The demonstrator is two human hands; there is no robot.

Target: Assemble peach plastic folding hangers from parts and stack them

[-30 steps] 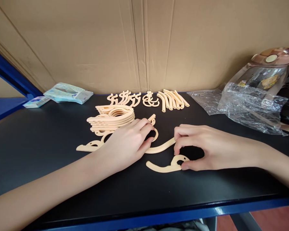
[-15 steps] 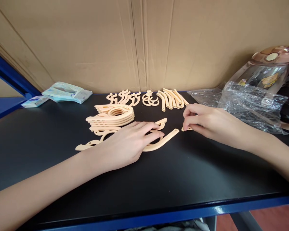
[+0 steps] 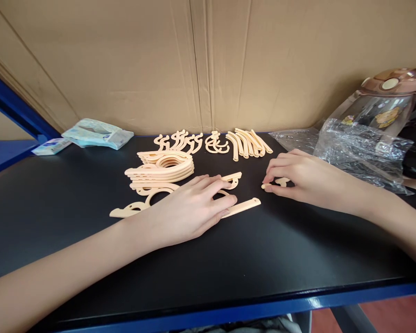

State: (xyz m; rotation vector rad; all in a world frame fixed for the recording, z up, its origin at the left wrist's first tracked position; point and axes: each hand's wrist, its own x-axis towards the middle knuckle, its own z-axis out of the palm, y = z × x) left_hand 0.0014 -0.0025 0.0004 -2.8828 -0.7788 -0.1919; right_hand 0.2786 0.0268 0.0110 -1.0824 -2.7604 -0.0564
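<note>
My left hand (image 3: pixel 189 206) lies low over cream plastic folding-hanger pieces, its thumb and fingers closed on a long hanger arm (image 3: pixel 244 206) whose holed end sticks out to the right. Beneath and beside that hand shows a hanger body (image 3: pixel 128 210) with a round opening, partly covered. Another hanger piece (image 3: pixel 234 178) pokes out past the fingertips. To the right, my right hand (image 3: pixel 308 185) pinches a small cream hanger hook (image 3: pixel 282 181) just above the black tabletop; the fingers hide part of it. A small gap separates the hook from the arm's end.
Behind my left hand stands a stack of hanger bodies (image 3: pixel 159 173). Farther back lie loose hooks (image 3: pixel 180 141) and several hanger arms (image 3: pixel 249 143). Tissue packs (image 3: pixel 99 134) are at left; crinkled clear plastic (image 3: pixel 360 143) and a drinking bottle (image 3: pixel 384 101) at right. Cardboard (image 3: pixel 125 64) lines the back.
The hanger arm under my left hand has swung, its free end now nearer me. My right hand's fingers have shifted, and more of the hook shows between them.
</note>
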